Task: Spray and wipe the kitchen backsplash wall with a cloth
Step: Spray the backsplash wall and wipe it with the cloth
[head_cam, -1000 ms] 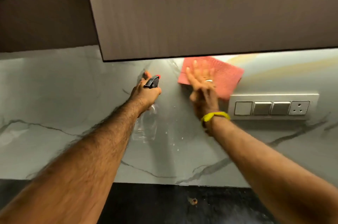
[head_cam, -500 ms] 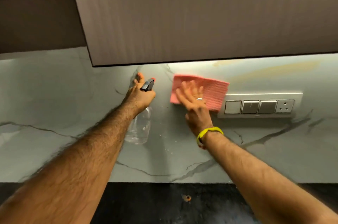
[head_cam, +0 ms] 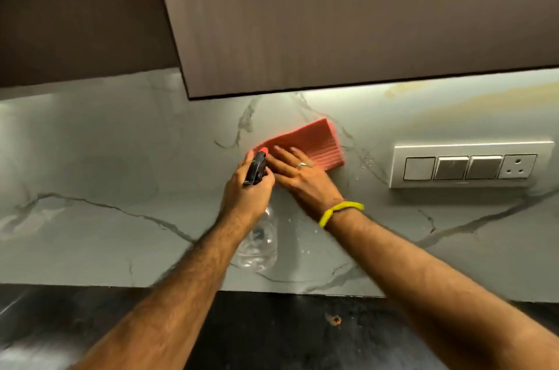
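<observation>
Right hand (head_cam: 302, 179): fingers (head_cam: 282, 155) straight, spread flat on the pink cloth (head_cam: 314, 144), pressing it against the marble backsplash (head_cam: 121, 188). Ring on one finger, yellow band (head_cam: 340, 212) at the wrist. Left hand (head_cam: 246, 191): fingers clenched round the neck of the clear spray bottle (head_cam: 257, 245), black trigger head with red nozzle tip just left of the cloth's lower corner, bottle body hanging below the fist.

Cloth sits well left of the switch plate (head_cam: 472, 165), a little below the overhead cabinet (head_cam: 332, 21). Droplets show on the stone between cloth and switch plate, and more below the cloth.

Step in hand, as I read it: wiping the sprayed patch. To do it well, keep the palm flat so the whole cloth bears on the stone, overlap the passes, work toward the droplets, and stop short of the switch plate so moisture stays out of the socket. Keep the nozzle aimed away from it too. Dark tabletop (head_cam: 272, 333) lies below the backsplash.
</observation>
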